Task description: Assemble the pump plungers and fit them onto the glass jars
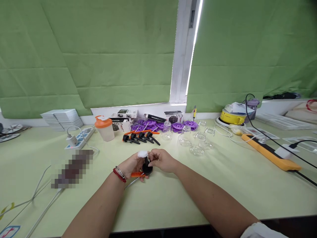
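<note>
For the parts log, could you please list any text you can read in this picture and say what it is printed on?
"CUP HOLDER", partly cut off: black and white box at the windowsill.
"CU...", only partly visible: white box beside the orange-lidded shaker.
Smaller box print: too blurred to read.

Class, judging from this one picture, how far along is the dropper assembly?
Done, it seems: four black droppers lie in a row. In hand: left hand and right hand hold one black dropper cap together. Left: empty glass bottles still uncapped.
</note>
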Tool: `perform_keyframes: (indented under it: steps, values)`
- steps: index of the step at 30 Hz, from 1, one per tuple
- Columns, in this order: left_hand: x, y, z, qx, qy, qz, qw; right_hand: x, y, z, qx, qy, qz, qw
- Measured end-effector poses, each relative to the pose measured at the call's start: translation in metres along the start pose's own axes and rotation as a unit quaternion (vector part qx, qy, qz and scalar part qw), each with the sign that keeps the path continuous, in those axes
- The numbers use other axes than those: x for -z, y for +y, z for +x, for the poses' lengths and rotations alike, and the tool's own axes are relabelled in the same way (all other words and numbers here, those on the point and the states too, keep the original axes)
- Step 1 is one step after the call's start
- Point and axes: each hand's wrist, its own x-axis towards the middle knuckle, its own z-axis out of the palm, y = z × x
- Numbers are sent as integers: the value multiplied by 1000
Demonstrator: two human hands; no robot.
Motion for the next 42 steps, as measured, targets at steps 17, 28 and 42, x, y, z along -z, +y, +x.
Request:
perform_keyframes:
  steps: [17, 28, 42]
  values:
    - [1, -1, 0, -4, 1, 0, 1000, 0, 2, 0, -2, 8, 0, 1000]
    - [1, -1, 0, -5, -11, -11, 1000, -1, -3, -1, -19, 20, -22, 999]
    - [2, -1, 0, -4, -14, -6, 1000, -1, -3, -1, -19, 27, -5, 999]
